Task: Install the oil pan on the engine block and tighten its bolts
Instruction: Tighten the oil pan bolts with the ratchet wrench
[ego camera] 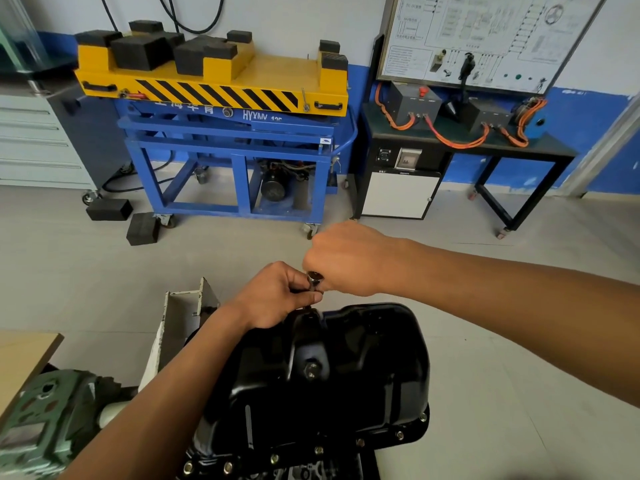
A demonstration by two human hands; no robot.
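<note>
Ratchet (315,278) work at the far edge of the oil pan (346,368)
It sits on the engine block (313,471), with bolts (318,450) in its near rim. Left hand (277,296) pinches the socket (313,289); right hand (346,261) grips the ratchet's handle. Keep the socket straight and turn slowly.

Floor (519,427) open right of and beyond the oil pan (363,358). Left of it, white bracket (166,317) and green housing (45,420) bar passage; at its far rim, left hand (273,296), right hand (346,261) and ratchet (315,279) crowd access.
</note>
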